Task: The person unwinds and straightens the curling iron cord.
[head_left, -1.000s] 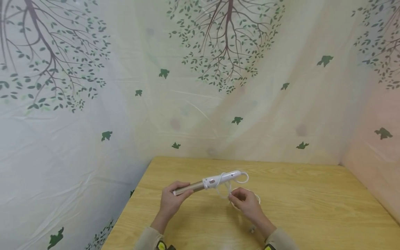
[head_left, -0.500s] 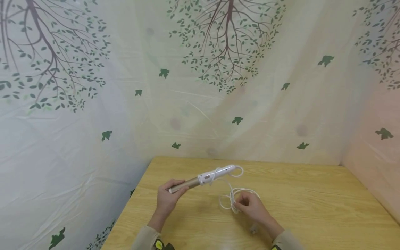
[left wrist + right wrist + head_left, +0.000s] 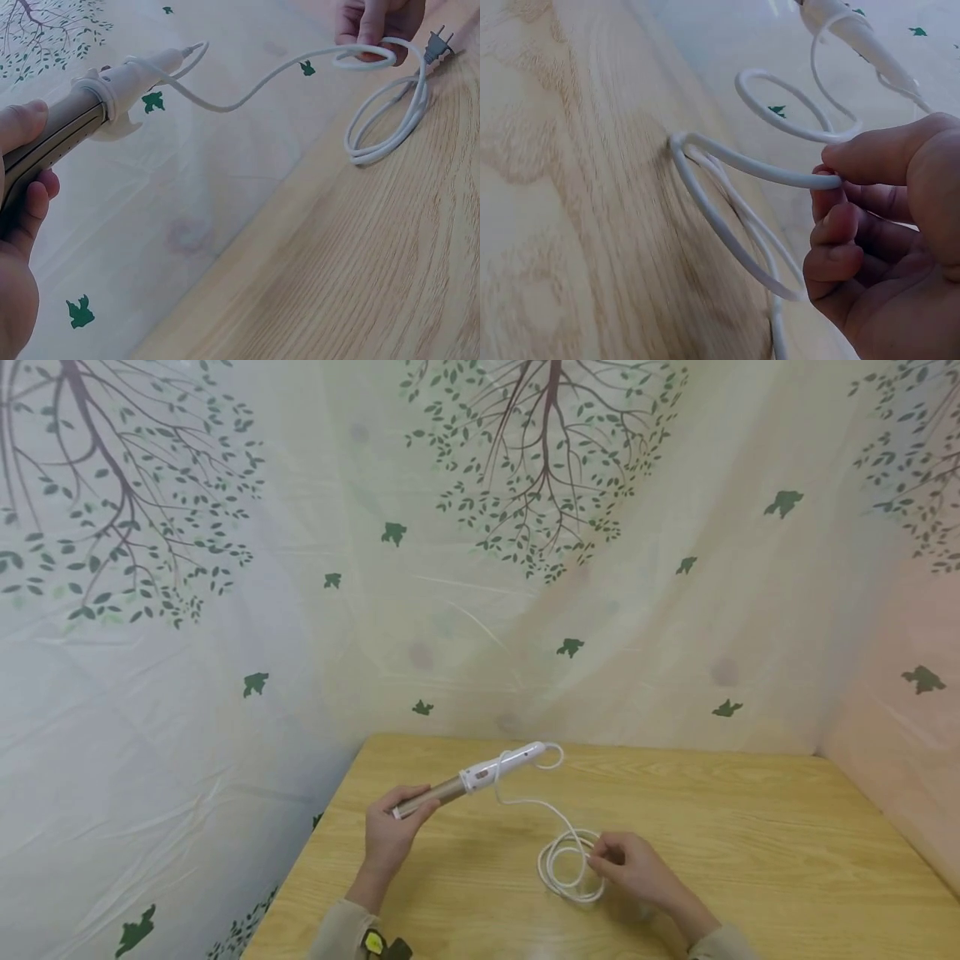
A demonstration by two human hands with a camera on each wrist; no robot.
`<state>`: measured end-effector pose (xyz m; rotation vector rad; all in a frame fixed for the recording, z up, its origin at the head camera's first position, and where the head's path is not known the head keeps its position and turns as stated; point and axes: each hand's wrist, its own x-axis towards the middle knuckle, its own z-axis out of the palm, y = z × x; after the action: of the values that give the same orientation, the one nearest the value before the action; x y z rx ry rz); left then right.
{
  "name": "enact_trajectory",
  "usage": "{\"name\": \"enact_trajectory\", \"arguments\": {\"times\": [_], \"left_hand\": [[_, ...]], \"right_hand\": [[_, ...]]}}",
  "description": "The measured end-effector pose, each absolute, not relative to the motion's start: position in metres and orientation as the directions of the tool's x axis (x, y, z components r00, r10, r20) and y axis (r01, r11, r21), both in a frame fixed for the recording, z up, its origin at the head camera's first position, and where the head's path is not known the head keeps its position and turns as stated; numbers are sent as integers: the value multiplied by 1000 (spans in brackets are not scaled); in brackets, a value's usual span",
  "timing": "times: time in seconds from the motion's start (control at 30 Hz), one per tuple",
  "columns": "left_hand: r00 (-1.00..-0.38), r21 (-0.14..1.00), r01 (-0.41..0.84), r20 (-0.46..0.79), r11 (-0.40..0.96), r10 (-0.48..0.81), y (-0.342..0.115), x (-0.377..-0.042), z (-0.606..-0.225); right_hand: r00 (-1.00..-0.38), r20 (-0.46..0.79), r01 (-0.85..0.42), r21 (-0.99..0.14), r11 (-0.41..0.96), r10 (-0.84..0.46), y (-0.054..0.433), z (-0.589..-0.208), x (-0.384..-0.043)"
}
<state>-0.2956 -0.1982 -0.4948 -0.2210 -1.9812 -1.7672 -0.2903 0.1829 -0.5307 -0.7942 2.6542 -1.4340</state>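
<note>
My left hand grips a curling iron by its gold barrel, the white handle pointing up and away to the right. In the left wrist view, thumb and fingers wrap the barrel. A white cord leaves the handle's end, loops once around the handle and drops to loose coils. My right hand pinches the cord between thumb and index finger, at the right side of these coils. The cord's two-pin plug shows beyond the coils in the left wrist view.
A wooden table lies under both hands. Its back edge meets a hanging pale sheet printed with trees and green leaves, which also encloses the left and right sides.
The curling iron has moved left and slightly away with my left hand. My right hand has moved right and down, drawing the cord off the handle, and the coils now hang apart from it.
</note>
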Motion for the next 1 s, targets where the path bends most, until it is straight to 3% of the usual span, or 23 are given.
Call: {"name": "enact_trajectory", "arguments": {"times": [0.33, 0.6, 1.0], "left_hand": [[-872, 892, 417, 447, 176, -198, -195, -282, -474], [-885, 907, 385, 415, 171, -210, -204, -300, -498], [-882, 902, 401, 427, 158, -200, -205, -297, -508]], "right_hand": [[-790, 316, -553, -736, 390, -524, 203, -516, -280], [-668, 438, -678, -692, 248, -602, 219, -482, -273], [-590, 600, -784, -584, 208, -540, 217, -453, -264]]}}
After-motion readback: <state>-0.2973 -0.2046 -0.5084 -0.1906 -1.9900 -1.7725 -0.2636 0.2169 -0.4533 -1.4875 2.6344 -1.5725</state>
